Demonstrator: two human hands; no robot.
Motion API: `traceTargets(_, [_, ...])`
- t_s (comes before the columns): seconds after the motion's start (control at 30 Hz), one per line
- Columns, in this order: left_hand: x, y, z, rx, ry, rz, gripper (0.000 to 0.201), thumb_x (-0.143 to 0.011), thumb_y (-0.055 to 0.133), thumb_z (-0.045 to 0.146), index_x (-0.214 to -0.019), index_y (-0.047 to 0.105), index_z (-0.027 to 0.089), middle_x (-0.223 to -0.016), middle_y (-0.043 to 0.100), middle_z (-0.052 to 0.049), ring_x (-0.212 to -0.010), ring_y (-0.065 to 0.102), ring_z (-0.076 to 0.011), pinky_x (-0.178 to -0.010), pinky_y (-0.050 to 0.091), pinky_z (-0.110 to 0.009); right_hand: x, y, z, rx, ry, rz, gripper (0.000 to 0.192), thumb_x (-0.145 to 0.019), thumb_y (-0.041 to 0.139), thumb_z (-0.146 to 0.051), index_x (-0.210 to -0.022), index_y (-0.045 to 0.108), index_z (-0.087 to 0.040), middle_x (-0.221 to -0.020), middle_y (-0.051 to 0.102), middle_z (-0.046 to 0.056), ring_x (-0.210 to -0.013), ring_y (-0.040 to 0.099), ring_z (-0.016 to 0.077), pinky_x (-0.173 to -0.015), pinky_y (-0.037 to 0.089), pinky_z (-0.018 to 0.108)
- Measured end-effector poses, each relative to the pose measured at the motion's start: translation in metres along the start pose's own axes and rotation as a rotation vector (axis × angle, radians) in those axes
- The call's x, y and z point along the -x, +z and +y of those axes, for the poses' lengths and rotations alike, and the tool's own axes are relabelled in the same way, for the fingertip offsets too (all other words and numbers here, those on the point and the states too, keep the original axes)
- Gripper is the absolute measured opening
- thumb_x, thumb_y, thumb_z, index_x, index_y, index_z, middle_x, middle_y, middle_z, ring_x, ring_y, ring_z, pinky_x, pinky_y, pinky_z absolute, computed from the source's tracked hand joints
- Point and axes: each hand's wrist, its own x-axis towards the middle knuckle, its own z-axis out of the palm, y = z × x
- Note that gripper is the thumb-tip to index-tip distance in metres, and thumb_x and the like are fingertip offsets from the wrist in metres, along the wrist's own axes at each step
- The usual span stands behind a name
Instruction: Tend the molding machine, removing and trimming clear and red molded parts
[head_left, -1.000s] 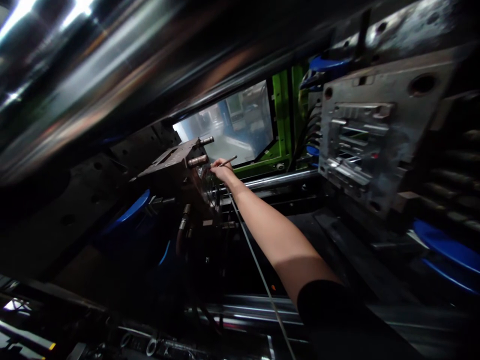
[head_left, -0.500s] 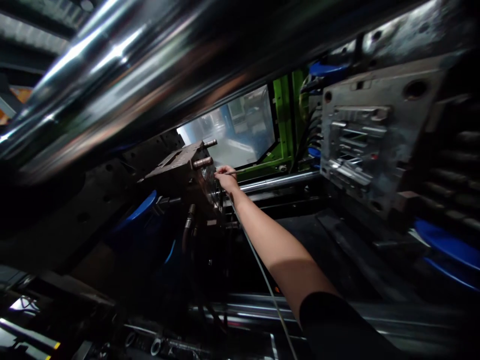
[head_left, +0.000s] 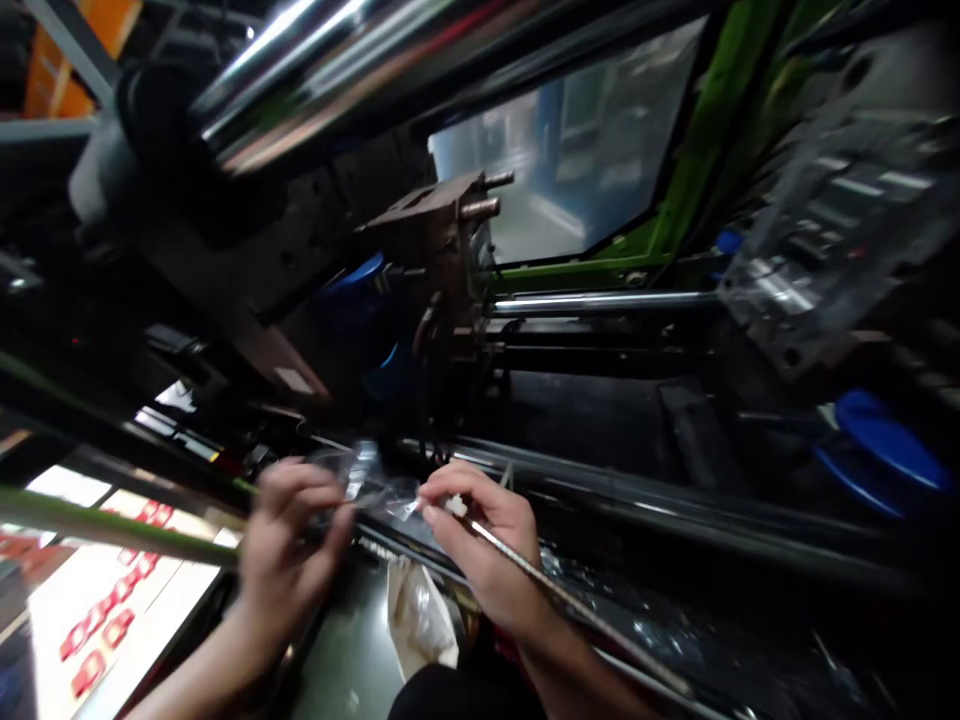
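Note:
My right hand (head_left: 487, 545) is closed, with a thin metal rod (head_left: 570, 600) running through the grip and back along the forearm. A small white piece (head_left: 455, 506) shows at the rod's front end. At the same fingertips is a thin, clear plastic piece (head_left: 401, 498). My left hand (head_left: 292, 545) is blurred, its fingers curved beside more clear plastic (head_left: 364, 468); whether it grips that plastic cannot be made out. Both hands are low, in front of the machine. Beyond them stands a brown metal mould block (head_left: 457, 260) with two guide pins.
A thick chrome bar (head_left: 300, 90) crosses overhead. The other mould half (head_left: 840, 240) is at right, above a blue clamp (head_left: 889, 445). Below the hands is a whitish container (head_left: 420, 620) with clear pieces. Red parts (head_left: 112, 610) lie on a lit surface at left.
The arm that reached to the mould block has drawn back. The right hand is now low and near, and the left hand has come into view beside clear plastic. The view has shifted.

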Motion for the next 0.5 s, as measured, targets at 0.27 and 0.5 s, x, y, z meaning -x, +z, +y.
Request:
traceTargets(0.27, [0.049,0.071,0.092,0.846,-0.439,-0.137,0.020,-0.097,0.067,0.030,-0.082,0.066,0.017,-0.089,0.059,-0.003,-0.086,0.057,-0.0166,-0.079,0.043,-0.027,0.086,-0.006,-0.016,0.266,-0.129,0.182,0.018,-0.092,0.068,-0.013,-0.103,0.079,-0.021,-0.119,0.068,0.009,-0.099,0.070,0.0209,-0.083,0.056,0.028])
traceTargets(0.5, [0.073,0.070,0.114,0.903,-0.454,-0.120,0.015,-0.095,0.072,0.031,-0.091,0.076,0.017,-0.096,0.066,-0.006,-0.095,0.062,-0.0181,-0.088,0.046,-0.026,0.127,-0.033,-0.036,0.267,-0.113,0.328,0.016,-0.090,0.070,-0.010,-0.095,0.075,-0.024,-0.098,0.071,0.002,-0.089,0.068,0.0187,-0.082,0.054,0.029])
